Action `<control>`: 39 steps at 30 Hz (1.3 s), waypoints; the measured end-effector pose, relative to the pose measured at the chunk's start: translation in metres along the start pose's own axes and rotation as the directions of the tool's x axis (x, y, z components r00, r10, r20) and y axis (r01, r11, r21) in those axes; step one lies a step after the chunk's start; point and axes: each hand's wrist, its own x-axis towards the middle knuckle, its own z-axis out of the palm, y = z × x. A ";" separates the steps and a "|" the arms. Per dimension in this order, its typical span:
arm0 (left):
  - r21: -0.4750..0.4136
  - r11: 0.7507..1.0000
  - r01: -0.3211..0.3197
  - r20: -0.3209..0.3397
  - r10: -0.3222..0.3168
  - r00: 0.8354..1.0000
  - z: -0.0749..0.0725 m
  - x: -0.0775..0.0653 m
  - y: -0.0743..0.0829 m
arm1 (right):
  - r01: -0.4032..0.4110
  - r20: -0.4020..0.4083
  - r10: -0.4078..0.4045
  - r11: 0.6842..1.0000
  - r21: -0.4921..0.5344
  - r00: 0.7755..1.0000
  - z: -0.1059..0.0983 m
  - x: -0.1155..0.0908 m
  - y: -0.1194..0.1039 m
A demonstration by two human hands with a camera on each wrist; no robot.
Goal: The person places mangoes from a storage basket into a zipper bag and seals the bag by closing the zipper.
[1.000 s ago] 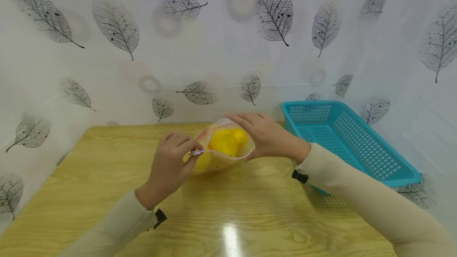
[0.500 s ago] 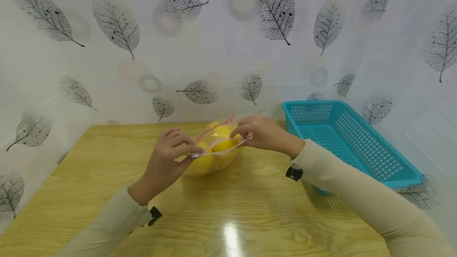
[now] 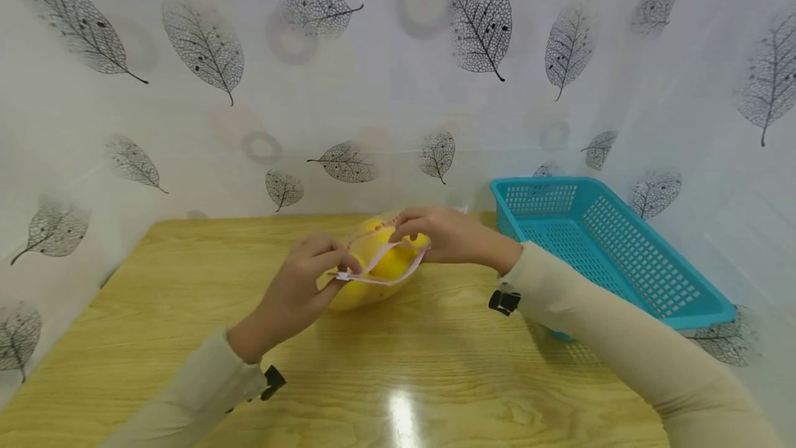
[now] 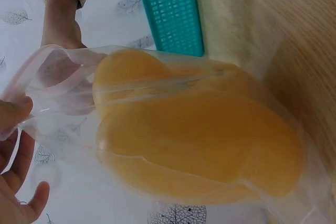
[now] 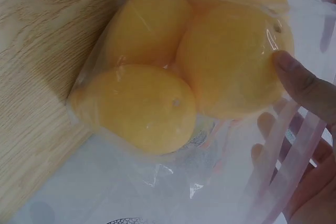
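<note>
A clear plastic zip bag [image 3: 348, 299] with a pink zip strip and red print rests on the table. Several smooth yellow fruits [image 5: 149, 111] fill it; in the right wrist view they have small dark stem spots. At the left end of the strip, my left hand [image 3: 298, 285] pinches the bag beside the white slider [image 3: 343, 276]. My right hand [image 3: 450, 237] grips the right end of the mouth with bent fingers. Its thumb [image 5: 302, 80] lies over the bag against a fruit in the right wrist view. Between the hands the strip's two sides stand apart.
A turquoise perforated plastic basket [image 3: 703, 303] stands at the right, behind my right forearm. The wood-grain table [image 3: 205, 261] meets a white leaf-print sheet [image 3: 373, 88] at the back and sides.
My right hand has gone from spread wide at the mouth to gripping its right end, shifting slightly left. The mouth narrowed, then gaped a little again. My left hand keeps its hold near the slider.
</note>
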 end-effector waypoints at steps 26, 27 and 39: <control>0.146 0.985 0.092 -0.205 -0.061 0.977 0.015 -0.016 0.010 | 0.035 -0.157 -0.037 0.999 -0.020 0.987 0.017 0.009 -0.002; 0.141 0.985 0.097 -0.212 -0.065 0.975 0.015 -0.016 0.010 | 0.023 -0.148 -0.022 1.000 0.005 0.989 0.016 0.008 -0.001; 0.050 0.976 0.214 -0.283 -0.192 0.940 0.013 -0.012 0.004 | -0.075 0.070 0.064 0.982 0.170 0.995 -0.002 0.000 0.018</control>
